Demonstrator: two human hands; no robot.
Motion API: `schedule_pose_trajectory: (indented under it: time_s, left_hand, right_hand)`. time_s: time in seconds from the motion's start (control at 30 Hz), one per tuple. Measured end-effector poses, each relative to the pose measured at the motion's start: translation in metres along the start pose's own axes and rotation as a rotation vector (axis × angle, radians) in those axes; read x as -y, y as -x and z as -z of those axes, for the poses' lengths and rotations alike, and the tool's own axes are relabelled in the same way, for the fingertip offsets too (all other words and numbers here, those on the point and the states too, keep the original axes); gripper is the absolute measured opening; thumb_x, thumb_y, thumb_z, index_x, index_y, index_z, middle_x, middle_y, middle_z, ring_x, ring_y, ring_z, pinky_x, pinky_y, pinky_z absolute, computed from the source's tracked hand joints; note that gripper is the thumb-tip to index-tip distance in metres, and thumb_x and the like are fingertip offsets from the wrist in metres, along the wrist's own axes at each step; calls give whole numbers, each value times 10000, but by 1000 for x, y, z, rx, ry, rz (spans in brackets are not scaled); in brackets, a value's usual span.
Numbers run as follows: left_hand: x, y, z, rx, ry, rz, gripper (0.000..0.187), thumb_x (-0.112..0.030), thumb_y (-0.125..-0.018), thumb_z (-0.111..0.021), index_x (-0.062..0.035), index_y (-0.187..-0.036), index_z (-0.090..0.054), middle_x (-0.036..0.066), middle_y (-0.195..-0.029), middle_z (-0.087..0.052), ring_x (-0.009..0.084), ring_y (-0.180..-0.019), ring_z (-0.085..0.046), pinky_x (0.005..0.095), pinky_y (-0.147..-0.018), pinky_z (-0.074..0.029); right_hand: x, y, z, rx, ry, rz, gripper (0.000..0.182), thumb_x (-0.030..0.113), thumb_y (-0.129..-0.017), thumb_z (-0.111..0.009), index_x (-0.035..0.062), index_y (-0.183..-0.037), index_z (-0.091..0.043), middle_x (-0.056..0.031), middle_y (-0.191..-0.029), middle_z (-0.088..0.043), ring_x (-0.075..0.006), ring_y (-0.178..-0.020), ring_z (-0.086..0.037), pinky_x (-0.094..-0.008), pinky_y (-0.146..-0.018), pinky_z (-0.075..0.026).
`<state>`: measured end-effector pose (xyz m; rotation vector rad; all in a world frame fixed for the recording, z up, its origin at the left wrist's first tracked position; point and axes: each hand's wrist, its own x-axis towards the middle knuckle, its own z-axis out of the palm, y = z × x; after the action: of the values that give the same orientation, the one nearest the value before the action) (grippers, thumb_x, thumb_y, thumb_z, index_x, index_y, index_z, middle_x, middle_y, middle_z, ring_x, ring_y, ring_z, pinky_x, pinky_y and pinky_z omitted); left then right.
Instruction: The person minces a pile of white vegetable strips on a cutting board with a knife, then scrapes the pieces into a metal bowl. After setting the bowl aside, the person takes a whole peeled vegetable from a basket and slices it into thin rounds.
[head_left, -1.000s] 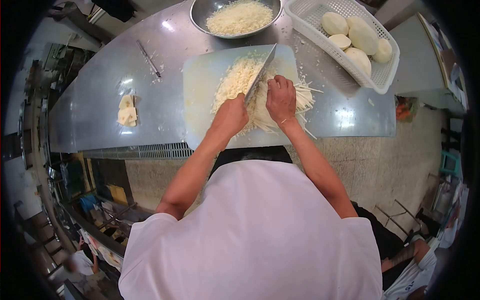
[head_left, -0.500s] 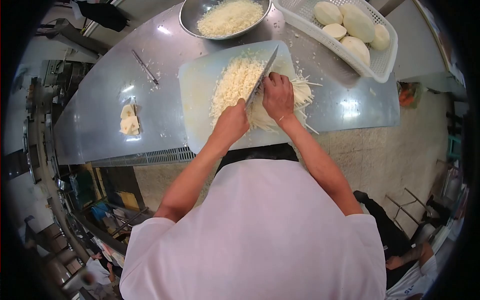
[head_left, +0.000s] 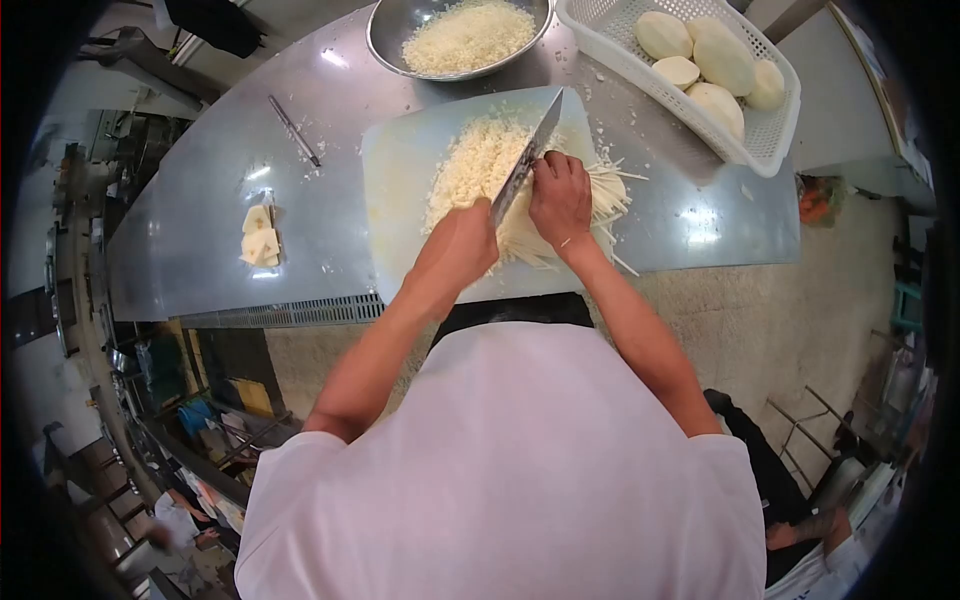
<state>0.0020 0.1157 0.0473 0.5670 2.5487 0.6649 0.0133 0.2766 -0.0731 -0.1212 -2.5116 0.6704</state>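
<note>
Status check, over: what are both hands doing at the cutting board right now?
Left hand gripping cleaver, blade on board. Right hand pressing potato strips. Diced pile left of blade. Nothing blocking.

Your cutting board point(head_left: 400, 190) lies at centre on the steel table point(head_left: 200, 230). On it, the diced pile point(head_left: 470, 165) sits at 9 o'clock of the cleaver point(head_left: 525, 160); the potato strips point(head_left: 605, 190) lie at 3 o'clock. The bowl point(head_left: 385, 30) stands at 12 o'clock, the basket point(head_left: 620, 50) of peeled potatoes point(head_left: 720, 60) at 2 o'clock, the potato slices point(head_left: 258, 235) at 9 o'clock.
</note>
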Motion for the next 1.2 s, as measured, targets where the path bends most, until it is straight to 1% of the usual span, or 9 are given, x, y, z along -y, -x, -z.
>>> schedule_pose_trajectory:
  time_s: [0.1, 0.17, 0.3, 0.47, 0.6, 0.8, 0.9, 1.1, 1.2]
  left_hand:
    - [11, 8, -28, -33, 54, 16, 154, -75, -881, -532, 70, -919, -499, 295, -694, -582, 475, -699, -599, 515, -655, -460]
    - [18, -11, -44, -45, 89, -39, 97, 23, -806, -519, 91, -875, -522, 319, -754, -615, 471, -760, -628, 519, -686, -484]
    - [-1, 4, -7, -53, -17, -27, 73, 38, -800, -511, 88, -852, -518, 321, -730, -606, 479, -743, -622, 527, -679, -482]
    - [30, -2, -57, -114, 87, -9, 135, -62, -875, -533, 66, -895, -498, 309, -735, -581, 488, -763, -591, 519, -668, -450]
    - [9, 7, -12, -100, 24, -13, 87, 22, -820, -510, 81, -883, -506, 328, -714, -587, 482, -723, -612, 526, -637, -468]
    - [38, 5, -38, -115, 4, 83, 143, -54, -882, -525, 67, -943, -481, 301, -734, -597, 478, -739, -599, 512, -653, -448]
    - [13, 29, -6, -98, 32, 87, 147, -51, -878, -528, 69, -942, -474, 307, -721, -592, 482, -733, -601, 522, -653, -456]
    - [31, 22, -64, -154, 58, 43, 142, -42, -877, -528, 67, -960, -488, 303, -697, -583, 489, -723, -594, 519, -638, -457]
    - [1, 45, -21, -91, 85, 128, 145, -23, -864, -531, 73, -964, -487, 306, -709, -587, 490, -745, -597, 524, -657, -460]
  right_hand:
    - [3, -1, 5, 16, -13, -12, 146, 64, -779, -602, 63, -924, -592, -97, -1007, -570, -322, -1002, -532, -443, -849, -437]
    - [3, 0, 5, 15, -11, -6, 144, 64, -784, -601, 63, -928, -593, -97, -1015, -572, -322, -1004, -532, -443, -850, -436]
    - [2, -2, 2, 28, -1, -19, 152, 69, -794, -600, 67, -946, -593, -97, -1045, -573, -321, -1012, -531, -444, -849, -433]
    - [2, 3, 4, 13, 11, -1, 150, 73, -804, -596, 61, -953, -592, -97, -1054, -572, -318, -1019, -528, -445, -849, -430]
    - [-2, -1, 3, 62, -30, -10, 144, 60, -808, -598, 53, -951, -592, -99, -1053, -573, -319, -1017, -524, -448, -851, -427]
    - [6, -1, 30, 56, -108, 159, 164, 34, -791, -611, 42, -954, -592, -109, -1053, -560, -329, -1041, -514, -463, -907, -399]
    - [10, 9, 28, 106, -163, 166, 184, 28, -773, -614, 37, -956, -590, -109, -1054, -553, -330, -1072, -500, -465, -945, -380]
    - [5, 22, 9, 38, -52, 218, 193, 37, -768, -592, 42, -960, -590, -101, -1071, -550, -330, -1104, -477, -449, -965, -369]
    - [1, 22, 7, 64, -69, 228, 191, 42, -767, -581, 51, -957, -591, -99, -1074, -548, -327, -1107, -474, -447, -969, -365]
